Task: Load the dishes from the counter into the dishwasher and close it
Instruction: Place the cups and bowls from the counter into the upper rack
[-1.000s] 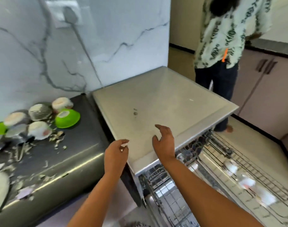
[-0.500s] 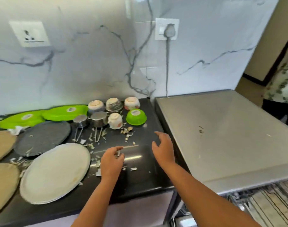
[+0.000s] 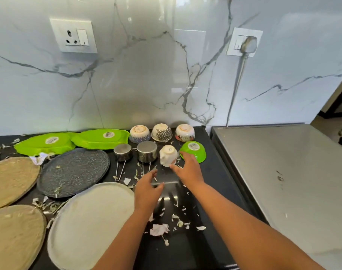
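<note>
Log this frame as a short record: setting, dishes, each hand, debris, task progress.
setting: black counter against a marble wall, steel dishwasher top at right
dishes: three patterned bowls at the back, green bowl, white cup, two steel cups with handles, green trays, five round plates at left; bowls and cups upside down
left hand: open, above the counter, holding nothing
right hand: open, fingers reaching to the white cup and green bowl
debris: pale scraps scattered on the counter
progress: no dish picked up yet
</note>
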